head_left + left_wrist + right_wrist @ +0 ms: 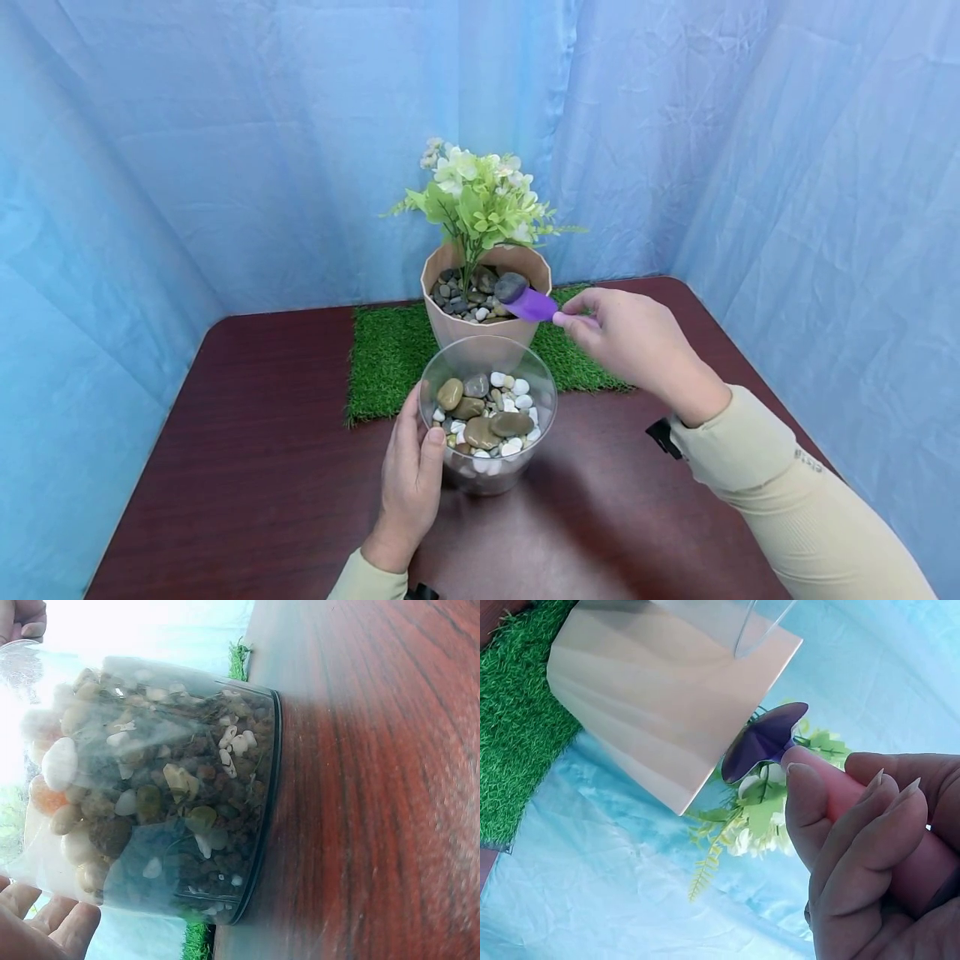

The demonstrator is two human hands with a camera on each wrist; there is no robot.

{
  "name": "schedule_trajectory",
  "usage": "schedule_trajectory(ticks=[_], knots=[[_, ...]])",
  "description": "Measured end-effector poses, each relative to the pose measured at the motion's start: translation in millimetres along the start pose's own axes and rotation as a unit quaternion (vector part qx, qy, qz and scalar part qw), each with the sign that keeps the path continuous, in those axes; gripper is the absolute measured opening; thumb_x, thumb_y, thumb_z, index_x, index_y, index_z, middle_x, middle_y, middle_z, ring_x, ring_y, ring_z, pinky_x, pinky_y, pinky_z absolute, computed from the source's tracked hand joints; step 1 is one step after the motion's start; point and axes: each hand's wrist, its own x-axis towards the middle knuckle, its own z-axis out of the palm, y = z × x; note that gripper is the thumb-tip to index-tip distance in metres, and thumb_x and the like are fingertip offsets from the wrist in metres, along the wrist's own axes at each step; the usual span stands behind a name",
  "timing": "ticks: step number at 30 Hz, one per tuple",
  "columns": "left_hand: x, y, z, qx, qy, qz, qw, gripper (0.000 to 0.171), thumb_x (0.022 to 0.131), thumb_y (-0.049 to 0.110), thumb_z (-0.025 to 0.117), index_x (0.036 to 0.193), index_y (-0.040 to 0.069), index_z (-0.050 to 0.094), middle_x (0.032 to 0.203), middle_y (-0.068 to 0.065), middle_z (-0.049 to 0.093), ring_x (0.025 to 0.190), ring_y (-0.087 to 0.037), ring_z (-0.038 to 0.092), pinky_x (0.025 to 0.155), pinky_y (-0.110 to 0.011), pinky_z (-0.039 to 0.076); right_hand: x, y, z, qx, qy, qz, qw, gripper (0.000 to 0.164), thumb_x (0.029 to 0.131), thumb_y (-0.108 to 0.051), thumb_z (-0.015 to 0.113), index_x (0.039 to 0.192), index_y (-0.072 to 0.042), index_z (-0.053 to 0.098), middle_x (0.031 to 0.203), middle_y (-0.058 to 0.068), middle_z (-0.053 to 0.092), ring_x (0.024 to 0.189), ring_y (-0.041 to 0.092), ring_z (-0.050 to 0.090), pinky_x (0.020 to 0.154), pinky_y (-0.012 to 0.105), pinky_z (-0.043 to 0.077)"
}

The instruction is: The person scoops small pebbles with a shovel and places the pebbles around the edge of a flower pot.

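My left hand (pixel 411 475) holds the side of a clear plastic container (pixel 487 482), thumb on the near side. Layers of small stones fill the container's lower part (pixel 172 787). White pebbles and larger brown stones (pixel 480 432) lie on top. My right hand (pixel 630 337) grips the pink handle (pixel 840 791) of a small purple trowel (pixel 534 306) over the rim of a beige plant pot (pixel 480 336). At the trowel's tip is a dark grey stone (pixel 511 287), above the pebbles in the pot. White flowers with green leaves (pixel 480 196) stand in the pot.
The pot stands on a mat of artificial grass (pixel 386 358), with the container in front of it on a dark red-brown wooden table (pixel 262 442). Light blue curtains (pixel 322 150) hang behind and at both sides of the table.
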Motion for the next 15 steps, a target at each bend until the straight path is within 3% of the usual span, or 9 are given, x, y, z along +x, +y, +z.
schedule_trajectory(ticks=[6,15], knots=[[0.4,0.1,0.0,-0.003,-0.001,0.001,1.0,0.065,0.103,-0.002,0.047,0.165,0.009,0.029,0.164,-0.013,0.04,0.144,-0.033,0.05,0.119,-0.033,0.043,4.0,3.3,-4.8,-0.012,-0.02,0.02,1.0,0.032,0.104,-0.038,0.063,0.118,-0.013,0.077,0.072,-0.009,0.069,0.058,0.015,0.047,0.053,0.033,0.04],[0.1,0.4,0.0,-0.005,-0.004,-0.004,1.0,0.066,0.104,0.0,0.046,0.165,0.014,0.029,0.164,-0.012,0.039,0.145,-0.033,0.049,0.119,-0.034,0.043,9.2,6.1,-9.8,-0.01,-0.039,0.038,0.998,0.034,0.104,-0.04,0.062,0.119,-0.014,0.077,0.079,-0.007,0.073,0.059,0.017,0.049,0.053,0.034,0.04]])
